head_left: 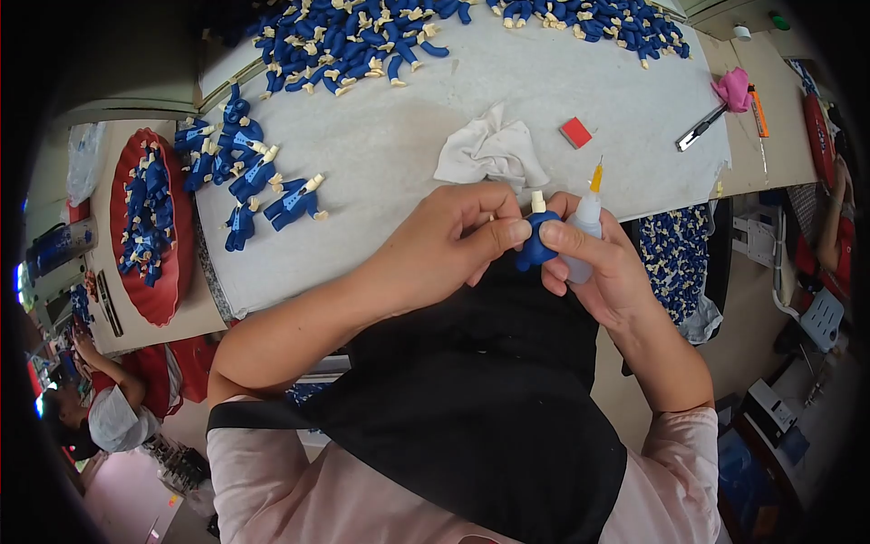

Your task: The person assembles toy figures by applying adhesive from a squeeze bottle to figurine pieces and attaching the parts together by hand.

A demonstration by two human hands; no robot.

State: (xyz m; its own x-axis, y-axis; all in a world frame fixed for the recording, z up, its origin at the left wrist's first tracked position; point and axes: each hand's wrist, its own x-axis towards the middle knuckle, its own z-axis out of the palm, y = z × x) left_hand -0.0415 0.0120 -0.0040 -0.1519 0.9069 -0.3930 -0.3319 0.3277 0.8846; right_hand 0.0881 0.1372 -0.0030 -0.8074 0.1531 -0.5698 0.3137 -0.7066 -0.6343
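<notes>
Above my lap, my right hand [605,263] is closed around a translucent squeeze bottle [587,222] with a yellow needle tip pointing up. Its thumb and fingers also grip a small blue figure body [536,243] with a cream neck peg on top. Against the left side of that body, my left hand [467,234] is closed in a pinch. A tiny cream bit shows between the left fingers; the rest of it is hidden. Left of my hands, several blue figure bodies with cream necks and arms [294,201] lie on the white-covered table [362,195].
Heaps of loose blue limbs [353,41] lie along the far side. Beyond my hands are a crumpled white cloth [491,152], a red block [575,133] and a box cutter [700,129]. A red tray [172,281] of parts stands left. A co-worker [122,412] sits at far left.
</notes>
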